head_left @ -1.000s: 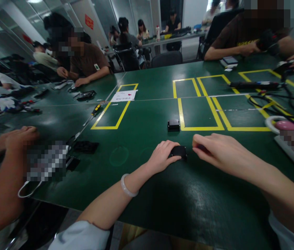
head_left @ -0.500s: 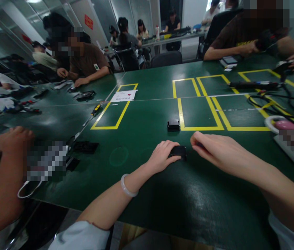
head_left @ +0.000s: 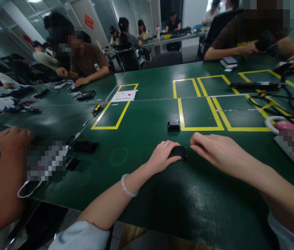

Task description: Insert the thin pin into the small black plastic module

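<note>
On the green table, my left hand [head_left: 164, 156] grips a small flat black rectangular part [head_left: 180, 152] between thumb and fingers; the part's left end is hidden under the hand. Just to its right, my right hand [head_left: 206, 147] hovers with fingertips pinched together, a small gap away from the part. Whatever that pinch holds, if anything, is too small to make out. Beyond my left hand sits a second black block [head_left: 173, 125] with a shiny top, beside a yellow tape line.
Yellow tape rectangles [head_left: 201, 128] mark the green table [head_left: 147, 205]. A yellow-black screwdriver [head_left: 96, 109] and a paper sheet [head_left: 124, 95] lie further left. Cables and a black rod-shaped tool [head_left: 255, 85] are at right. A co-worker's arm [head_left: 6, 166] rests at the left; other people sit opposite.
My right hand has shifted very slightly left, toward the black part. My left hand and the part have stayed in place.
</note>
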{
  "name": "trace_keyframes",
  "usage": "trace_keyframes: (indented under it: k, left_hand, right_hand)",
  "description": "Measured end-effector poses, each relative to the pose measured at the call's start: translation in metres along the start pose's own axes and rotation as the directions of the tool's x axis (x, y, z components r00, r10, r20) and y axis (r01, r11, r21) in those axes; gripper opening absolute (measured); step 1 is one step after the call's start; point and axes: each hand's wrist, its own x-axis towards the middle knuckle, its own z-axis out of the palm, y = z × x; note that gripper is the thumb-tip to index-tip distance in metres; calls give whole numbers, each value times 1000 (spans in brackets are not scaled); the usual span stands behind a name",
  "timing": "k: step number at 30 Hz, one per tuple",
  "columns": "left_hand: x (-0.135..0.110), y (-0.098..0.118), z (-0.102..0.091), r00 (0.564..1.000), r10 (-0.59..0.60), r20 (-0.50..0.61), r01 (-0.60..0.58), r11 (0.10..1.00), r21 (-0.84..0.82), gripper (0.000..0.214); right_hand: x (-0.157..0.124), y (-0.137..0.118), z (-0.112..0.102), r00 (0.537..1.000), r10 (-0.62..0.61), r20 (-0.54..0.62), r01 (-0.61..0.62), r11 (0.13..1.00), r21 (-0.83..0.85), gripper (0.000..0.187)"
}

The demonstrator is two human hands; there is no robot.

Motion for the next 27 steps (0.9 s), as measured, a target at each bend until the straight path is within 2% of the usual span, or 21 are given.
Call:
trace_keyframes:
  k: [7, 23, 27]
  left_hand:
    - [0, 0, -1, 1000, -6, 5, 6, 1000, -5, 36]
    - [0, 0, -2, 1000, 0, 5, 0, 1000, -6, 35]
    - [0, -1, 0, 1000, 1, -2, -1, 1000, -11, 35]
  right_hand:
    - [1, -2, -3, 999, 11, 48, -13, 999, 32, 16]
    - [1, -3, -5, 998, 36, 46, -37, 999, 17, 14]
    - [2, -2, -3, 998, 52, 34, -52, 999, 11, 19]
